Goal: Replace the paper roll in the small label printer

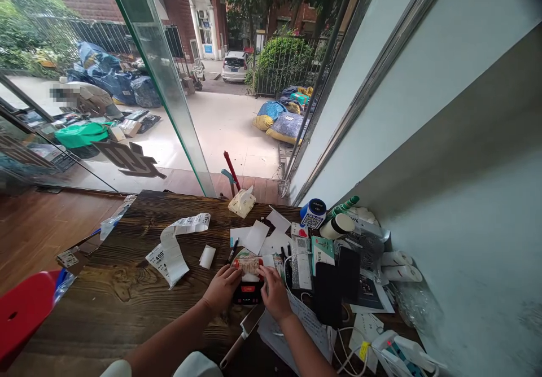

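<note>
Near the table's front, a small red-and-white packet (249, 264) is between my two hands. My left hand (222, 288) has its fingers closed on the packet's left side. On the right side, my right hand (275, 293) grips with bent fingers, its thumb lower down. Just below the packet sits a small black device (248, 297) with a lit red patch, partly covered by my hands. A black pen (233, 250) lies beyond my left fingers. Nearby are white paper slips (256, 237) and a small white roll (207, 257).
A curled label strip (173, 247) lies on the wooden table (122, 309). To the right are a blue can (313, 212), a black phone (349, 274), cables and a power strip (398, 354). A red stool (29, 315) stands left. Outside, a person bends over parcels.
</note>
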Motion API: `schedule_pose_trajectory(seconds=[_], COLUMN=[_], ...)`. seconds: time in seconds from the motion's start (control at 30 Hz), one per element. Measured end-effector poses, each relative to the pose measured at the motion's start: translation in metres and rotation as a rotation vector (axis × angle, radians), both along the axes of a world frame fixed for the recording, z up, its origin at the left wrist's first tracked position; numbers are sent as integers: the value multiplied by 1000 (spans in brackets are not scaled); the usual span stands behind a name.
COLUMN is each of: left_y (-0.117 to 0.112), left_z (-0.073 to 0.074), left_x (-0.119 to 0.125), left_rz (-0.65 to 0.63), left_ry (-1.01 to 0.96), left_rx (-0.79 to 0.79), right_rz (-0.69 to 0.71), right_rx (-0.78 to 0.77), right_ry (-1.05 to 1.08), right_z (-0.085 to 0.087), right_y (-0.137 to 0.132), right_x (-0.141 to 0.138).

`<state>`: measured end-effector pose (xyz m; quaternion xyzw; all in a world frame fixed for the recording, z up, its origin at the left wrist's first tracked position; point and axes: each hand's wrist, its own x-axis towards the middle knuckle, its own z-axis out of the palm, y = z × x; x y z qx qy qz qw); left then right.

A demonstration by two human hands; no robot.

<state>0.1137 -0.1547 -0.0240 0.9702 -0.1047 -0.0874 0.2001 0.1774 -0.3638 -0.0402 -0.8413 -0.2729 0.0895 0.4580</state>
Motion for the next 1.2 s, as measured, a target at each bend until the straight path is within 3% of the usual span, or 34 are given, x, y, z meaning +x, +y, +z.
schedule_pose_trajectory(seconds=[0.13,0.23,0.37,0.53,0.6,0.73,0.87,1.03,1.2], left_y=[0,-1,0,12,22,37,39,28,25], left_z=[7,13,11,-9,-16,-21,-26,-32,-36], left_x=[7,8,-16,-80,-102,-126,-132,-136,-143], left_rz=[-4,97,434,838,922,1010,1035,1031,1047], left_ry=[2,-23,-100,-117,-114,-110,-104,-78,-56], left_rx=[-41,-83,-131,-157,-153,-147,-168,-194,-207], right_rz=[-47,-88,-238,-315,-236,131,388,386,373], right_rx=[-23,1,52,28,-10,-170,-536,-891,-1051], right_ry=[16,20,32,94,133,246,428,544,568], right_z=[1,13,30,31,28,20,-3,-32,-32], right_y=[2,1,-9,-24,-25,-17,-1,21,34], right_x=[1,6,-5,-61,-86,-119,-134,-145,-147])
